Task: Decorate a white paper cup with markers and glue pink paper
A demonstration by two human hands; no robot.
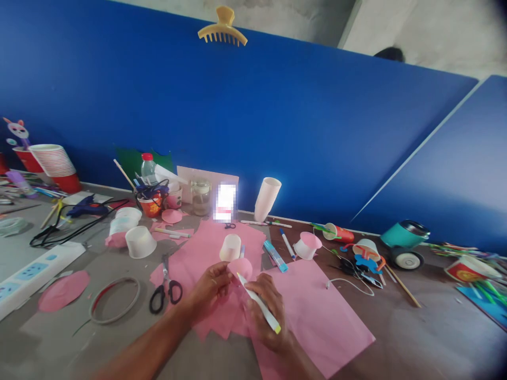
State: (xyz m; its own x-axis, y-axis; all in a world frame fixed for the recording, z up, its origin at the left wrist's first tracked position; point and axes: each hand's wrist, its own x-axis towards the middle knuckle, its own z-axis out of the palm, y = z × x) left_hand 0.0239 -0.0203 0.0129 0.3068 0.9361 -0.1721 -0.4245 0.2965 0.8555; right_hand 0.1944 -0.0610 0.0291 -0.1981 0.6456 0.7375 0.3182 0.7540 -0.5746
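Observation:
Between the fingertips of my left hand point(214, 282) is a small pink paper piece point(241, 268) with a rounded edge. My right hand point(269, 306) is wrapped round a white marker with a yellow end point(263, 309), its tip at the paper piece. Just beyond stands a white paper cup point(230, 247), on the pink paper sheets point(209, 243) that lie beneath both hands. To the left of my left hand lie black-handled scissors point(165, 290), blades pointing away. A larger pink sheet point(320, 316) spreads to the right, partly under my right forearm.
Left are a tape roll point(114, 300), a pink paper oval point(64, 291), a power strip point(31, 277) and a white cup point(140, 242). A bright phone screen point(225, 202) and leaning stacked cups point(267, 198) stand by the blue partition point(253, 116). A pink-topped cup point(308, 245) is right.

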